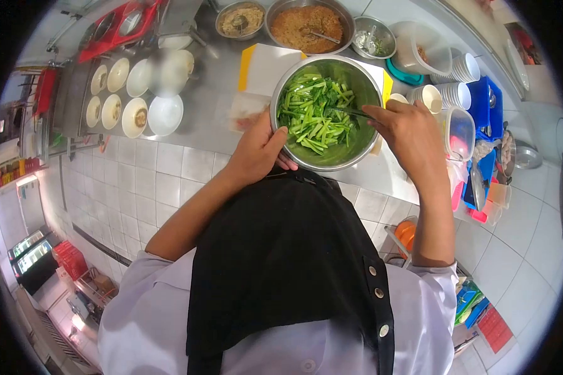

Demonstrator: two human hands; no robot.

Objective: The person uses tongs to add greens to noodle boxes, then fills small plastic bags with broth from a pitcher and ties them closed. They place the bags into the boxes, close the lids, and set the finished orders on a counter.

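While left hand (256, 150) grips unlabelled steel bowl (356, 81), right hand (406, 128) pinches chopsticks (350, 112).

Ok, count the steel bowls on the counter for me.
4. The greens bowl is nearest, held by the left hand; behind it, left to right, the noodle bowl, the brown-food bowl and the small bowl. Others may be hidden at the right.

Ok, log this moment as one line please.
left hand: grips steel bowl rim | right hand: holds utensil in chopped greens | counter: white dishes
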